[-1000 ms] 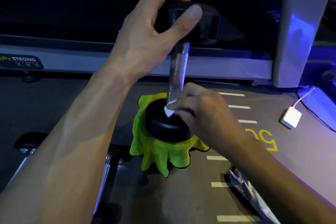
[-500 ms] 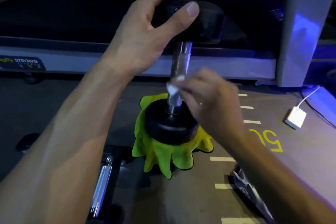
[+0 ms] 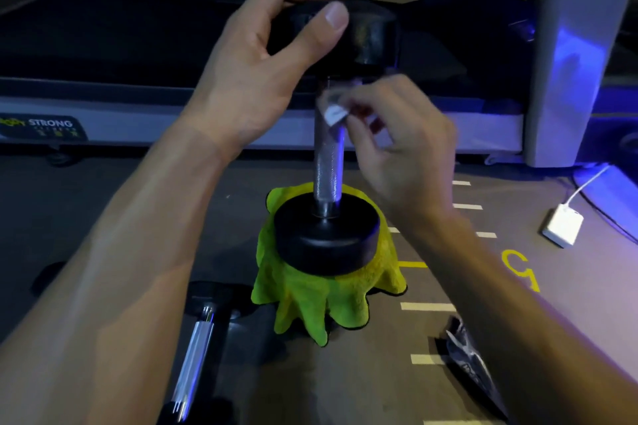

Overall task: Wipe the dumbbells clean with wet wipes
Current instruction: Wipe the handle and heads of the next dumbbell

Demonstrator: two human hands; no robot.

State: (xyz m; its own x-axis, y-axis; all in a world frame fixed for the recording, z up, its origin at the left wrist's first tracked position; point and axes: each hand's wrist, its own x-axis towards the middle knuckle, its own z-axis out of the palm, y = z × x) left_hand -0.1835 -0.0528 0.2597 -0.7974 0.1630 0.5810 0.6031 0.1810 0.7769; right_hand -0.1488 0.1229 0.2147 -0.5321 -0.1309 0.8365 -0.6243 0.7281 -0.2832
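A wet wipe [image 3: 332, 113] meets the upper handle of an upright dumbbell [image 3: 327, 162] in a dim gym.

Head view: the dumbbell stands on end on a green cloth [image 3: 321, 300]. The left hand [image 3: 262, 69] curls thumb and fingers round its top weight, steadying it; the right hand [image 3: 397, 138] pinches the small white wipe against the knurled bar, fingers bunched and blurred. The job appears mid-course: the handle is under way, and a second dumbbell [image 3: 196, 348] lies untouched on the floor nearby.
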